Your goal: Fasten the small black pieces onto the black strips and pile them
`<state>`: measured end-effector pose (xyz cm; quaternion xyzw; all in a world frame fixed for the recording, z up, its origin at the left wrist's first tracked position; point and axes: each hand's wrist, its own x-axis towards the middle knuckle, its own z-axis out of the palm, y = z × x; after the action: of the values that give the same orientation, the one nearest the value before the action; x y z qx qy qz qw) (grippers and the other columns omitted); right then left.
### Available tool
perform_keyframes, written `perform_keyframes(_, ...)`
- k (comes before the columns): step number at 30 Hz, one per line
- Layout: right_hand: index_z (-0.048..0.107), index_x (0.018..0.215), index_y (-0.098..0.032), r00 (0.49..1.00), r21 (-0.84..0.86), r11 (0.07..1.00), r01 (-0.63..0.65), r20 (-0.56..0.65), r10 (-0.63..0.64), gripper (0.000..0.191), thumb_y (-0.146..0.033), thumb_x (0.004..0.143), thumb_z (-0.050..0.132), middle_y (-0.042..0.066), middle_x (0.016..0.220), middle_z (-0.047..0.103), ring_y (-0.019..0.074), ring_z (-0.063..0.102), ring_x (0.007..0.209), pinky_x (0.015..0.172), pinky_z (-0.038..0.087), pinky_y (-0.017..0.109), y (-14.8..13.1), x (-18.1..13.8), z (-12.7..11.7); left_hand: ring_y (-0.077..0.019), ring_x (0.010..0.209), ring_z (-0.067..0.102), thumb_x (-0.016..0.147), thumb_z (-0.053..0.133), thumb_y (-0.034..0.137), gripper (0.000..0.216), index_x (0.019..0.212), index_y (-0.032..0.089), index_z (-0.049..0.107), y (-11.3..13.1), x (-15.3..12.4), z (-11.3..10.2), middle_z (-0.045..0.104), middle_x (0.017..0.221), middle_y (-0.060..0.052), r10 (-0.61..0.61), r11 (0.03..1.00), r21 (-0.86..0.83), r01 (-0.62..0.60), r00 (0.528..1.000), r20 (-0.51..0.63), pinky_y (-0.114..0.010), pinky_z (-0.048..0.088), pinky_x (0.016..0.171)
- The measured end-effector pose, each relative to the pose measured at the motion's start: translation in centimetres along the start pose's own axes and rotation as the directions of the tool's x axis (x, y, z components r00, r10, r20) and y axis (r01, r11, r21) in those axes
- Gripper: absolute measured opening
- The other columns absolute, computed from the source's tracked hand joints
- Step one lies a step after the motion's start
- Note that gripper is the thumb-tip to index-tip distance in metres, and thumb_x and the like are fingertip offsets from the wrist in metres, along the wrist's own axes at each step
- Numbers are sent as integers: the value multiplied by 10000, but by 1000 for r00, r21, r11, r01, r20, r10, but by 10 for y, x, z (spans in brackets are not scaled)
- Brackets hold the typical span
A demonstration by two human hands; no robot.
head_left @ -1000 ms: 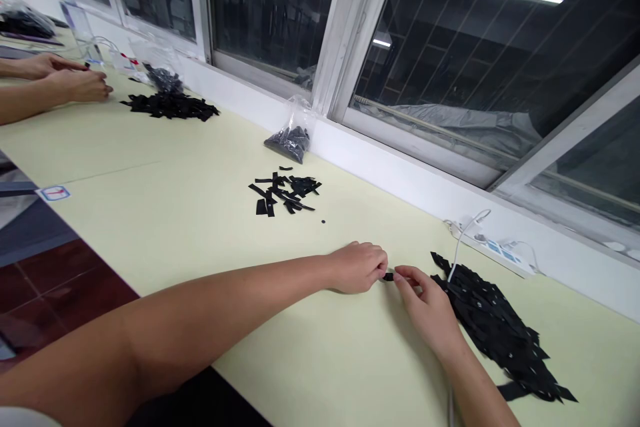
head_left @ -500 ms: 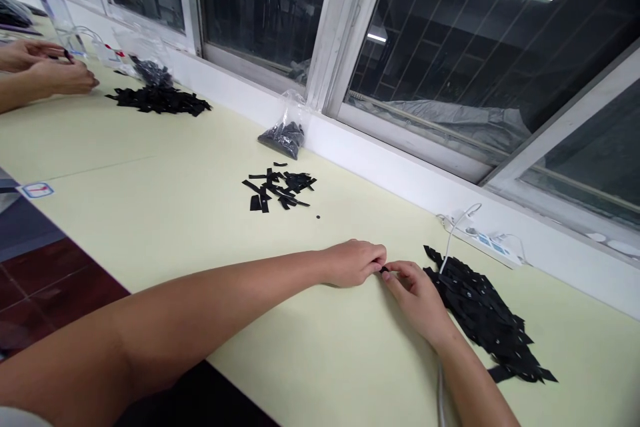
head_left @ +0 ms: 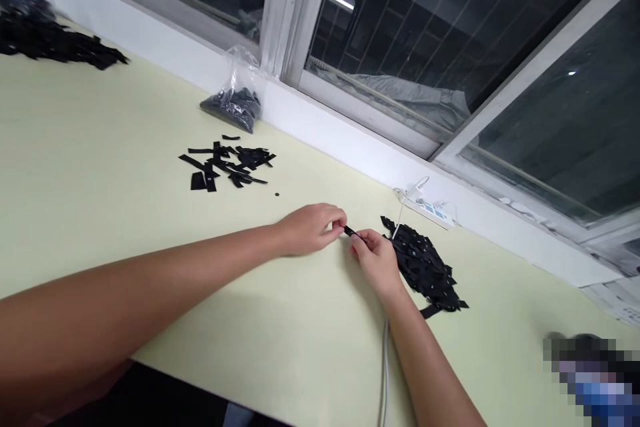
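Observation:
Between my two hands a short black fabric strip (head_left: 349,231) is stretched just above the table. My left hand (head_left: 314,228) pinches its left end between thumb and fingers. At the other end my right hand (head_left: 374,255) grips it with the fingertips, covering part of the strip. Right beside my right hand lies a big heap of black strips (head_left: 425,263) with small light spots on them. A smaller scatter of black strips (head_left: 230,163) lies beyond my left hand, and one small black round piece (head_left: 277,194) sits apart from it.
A clear plastic bag (head_left: 234,97) with dark pieces stands against the white ledge. A white power strip (head_left: 433,211) lies by the ledge; a grey cable (head_left: 385,367) runs under my right forearm. Another black pile (head_left: 55,40) is at the far left, a blurred-out area (head_left: 595,380) at lower right.
The view has swung to the right, so the co-worker's hands are out of sight. My hands have drawn slightly apart, and more of the black strip shows between them.

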<state>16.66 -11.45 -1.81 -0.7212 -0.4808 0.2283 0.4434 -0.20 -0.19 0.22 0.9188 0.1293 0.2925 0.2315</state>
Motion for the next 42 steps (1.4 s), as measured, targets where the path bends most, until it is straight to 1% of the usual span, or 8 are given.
perform_keyframes(2,647,849,-168,999,50,998,34,15,-34,347,-510,823,595,24,665,651,135,519,556,537,384,248,-3,-2,2,-174,851,582,929,476,242,165,966,184,626,3,-2,6,662,927,-42,6,999,-47,-3,998,59,-293,427,759)
perform_keyframes(7,672,918,-174,993,11,993,117,32,-118,320,-470,864,561,30,709,677,147,557,593,562,422,252,-9,-9,7,-148,764,581,896,504,235,179,951,185,667,6,-3,9,678,872,-28,-75,991,-110,82,995,59,-265,419,691)
perform_keyframes(11,695,964,-192,974,-191,956,225,45,-220,276,-385,908,506,29,731,696,154,587,620,600,422,252,-18,-15,5,-124,655,554,843,517,205,208,935,189,703,7,-3,7,662,746,-1,-154,969,-179,169,983,96,-247,401,613)
perform_keyframes(14,704,983,-199,948,-361,877,317,80,-309,267,-308,925,468,27,724,691,147,567,598,598,383,249,-24,-19,2,-120,639,559,796,528,185,224,925,187,711,8,-3,8,665,727,4,-194,952,-219,212,976,104,-243,409,600)
perform_keyframes(18,713,1002,-190,923,-479,793,377,125,-364,288,-240,922,441,39,749,694,143,541,593,597,350,251,-26,-21,1,-123,641,572,743,546,174,209,880,180,703,11,-3,9,664,715,5,-230,934,-255,249,968,104,-242,426,600)
perform_keyframes(27,695,852,-199,915,-544,740,396,162,-371,284,-200,899,416,15,629,622,130,427,513,538,257,267,-27,-25,6,-121,587,511,712,504,144,143,724,179,642,11,-2,12,610,631,14,-229,945,-218,245,969,95,-241,350,533)
perform_keyframes(32,687,815,-212,922,-540,753,377,141,-361,286,-201,888,411,5,582,592,126,381,496,530,239,268,-27,-26,7,-118,572,493,718,492,141,129,690,182,612,8,-1,13,599,613,19,-202,963,-163,215,975,92,-244,331,540)
perform_keyframes(42,698,825,-209,928,-490,792,364,122,-351,288,-229,893,419,-1,578,586,127,375,500,534,263,268,-25,-25,9,-119,549,478,737,466,124,136,637,179,540,7,2,10,592,595,16,-119,993,-17,121,988,103,-262,296,536)
